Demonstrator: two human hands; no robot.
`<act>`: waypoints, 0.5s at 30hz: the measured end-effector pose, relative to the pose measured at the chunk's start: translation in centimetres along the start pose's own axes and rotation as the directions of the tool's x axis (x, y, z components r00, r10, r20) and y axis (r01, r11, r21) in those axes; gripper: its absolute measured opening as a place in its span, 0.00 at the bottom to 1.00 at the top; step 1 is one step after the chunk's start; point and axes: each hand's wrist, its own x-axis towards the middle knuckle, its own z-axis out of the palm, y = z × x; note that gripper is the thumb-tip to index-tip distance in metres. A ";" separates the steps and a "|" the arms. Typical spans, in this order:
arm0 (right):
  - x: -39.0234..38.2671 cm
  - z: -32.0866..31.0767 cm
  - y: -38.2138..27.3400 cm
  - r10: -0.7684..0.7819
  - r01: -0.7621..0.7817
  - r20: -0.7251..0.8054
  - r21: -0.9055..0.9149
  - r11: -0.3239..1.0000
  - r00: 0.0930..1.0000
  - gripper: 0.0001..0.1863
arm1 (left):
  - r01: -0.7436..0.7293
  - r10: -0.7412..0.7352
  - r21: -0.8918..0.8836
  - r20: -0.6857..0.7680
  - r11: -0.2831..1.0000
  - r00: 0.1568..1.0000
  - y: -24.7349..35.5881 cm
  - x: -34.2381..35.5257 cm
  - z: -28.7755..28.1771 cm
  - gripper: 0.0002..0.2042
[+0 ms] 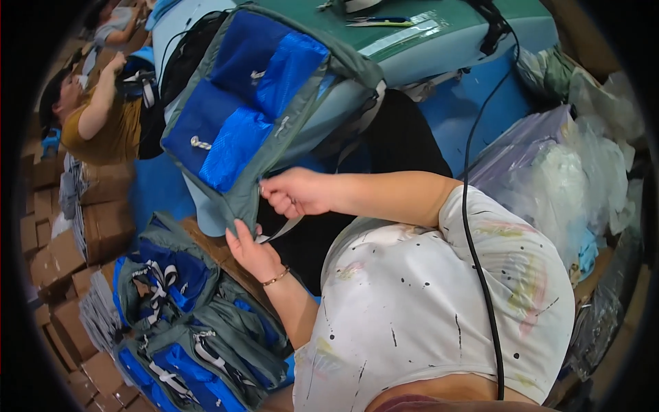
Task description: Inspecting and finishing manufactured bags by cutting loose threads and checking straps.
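I see a green-topped desk (449, 42), with brown boxes (58, 259) stacked off its left side and a heap of bags (180, 326) below. One blue-and-grey bag (240, 141) drapes over the desk's near left corner. My right grip (263, 188), narrowed to a pinch, holds its side edge; my left grip (248, 232), nearly closed, its lowest corner. Small snips (379, 22) lie toward the desk's far edge.

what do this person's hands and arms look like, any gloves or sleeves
The left hand and right hand wear no gloves. A thin, gold-toned bracelet circles the left wrist. The short white right sleeve has black flecks with pink and yellow smudges; a black cable crosses it.
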 end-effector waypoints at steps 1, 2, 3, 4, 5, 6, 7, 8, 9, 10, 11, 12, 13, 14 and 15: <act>0.1 -0.9 -1.3 -0.062 0.060 0.026 0.084 0.995 0.998 0.10 | -0.028 0.028 -0.037 -0.017 0.999 0.999 0.4 0.0 0.3 0.09; -0.5 -2.1 -2.7 -0.134 0.127 0.022 0.193 0.973 0.991 0.10 | -0.027 0.027 -0.065 -0.007 0.998 1.000 0.3 0.7 -0.4 0.09; -1.8 -1.9 -4.2 -0.259 0.286 -0.158 0.181 0.941 0.953 0.10 | -0.023 0.021 -0.083 -0.022 0.996 1.000 0.6 1.2 -1.0 0.10; -3.0 -3.2 -5.7 -0.343 0.343 -0.056 0.318 0.884 0.938 0.09 | -0.022 0.019 -0.105 -0.037 0.994 0.999 1.1 1.7 -1.3 0.10; -4.2 -4.1 -7.0 -0.415 0.424 -0.105 0.359 0.831 0.904 0.07 | -0.042 0.035 -0.122 -0.059 0.992 0.998 1.1 2.3 -1.8 0.11; -5.7 -4.9 -8.2 -0.432 0.420 -0.091 0.479 0.771 0.897 0.05 | -0.028 0.022 -0.168 -0.034 0.985 0.999 0.8 3.1 -2.7 0.10; -7.0 -4.6 -8.4 -0.488 0.489 -0.127 0.449 0.748 0.864 0.06 | -0.058 0.051 -0.142 -0.048 0.988 0.998 1.1 3.4 -2.5 0.11; -7.9 -4.8 -8.3 -0.514 0.524 -0.149 0.420 0.741 0.845 0.06 | -0.087 0.081 -0.116 -0.061 0.989 0.995 1.4 3.6 -2.3 0.11; -8.6 -4.7 -8.3 -0.533 0.553 -0.176 0.419 0.720 0.828 0.06 | -0.084 0.078 -0.116 -0.059 0.990 0.995 1.5 4.1 -2.3 0.11; -9.1 -4.5 -8.2 -0.551 0.580 -0.202 0.418 0.699 0.810 0.07 | -0.093 0.087 -0.119 -0.054 0.989 0.995 1.6 4.7 -2.2 0.11; -9.2 -4.7 -8.2 -0.551 0.581 -0.205 0.418 0.698 0.809 0.07 | -0.101 0.095 -0.122 -0.050 0.987 0.994 1.6 5.3 -2.0 0.12; -9.3 -4.8 -8.2 -0.567 0.593 -0.194 0.394 0.702 0.801 0.06 | -0.100 0.095 -0.121 -0.048 0.988 0.994 1.8 5.8 -1.6 0.12; -9.4 -4.9 -8.2 -0.582 0.604 -0.183 0.370 0.706 0.792 0.06 | -0.075 0.073 -0.054 -0.037 0.996 0.997 2.1 6.2 -1.1 0.12; -9.7 -4.9 -8.2 -0.582 0.604 -0.185 0.371 0.705 0.792 0.06 | -0.050 0.051 0.014 -0.027 0.999 0.998 2.2 6.7 -0.9 0.12; -10.1 -4.7 -8.2 -0.601 0.639 -0.224 0.183 0.747 0.767 0.08 | -0.082 0.092 0.169 -0.049 0.982 0.995 2.3 6.8 -0.3 0.14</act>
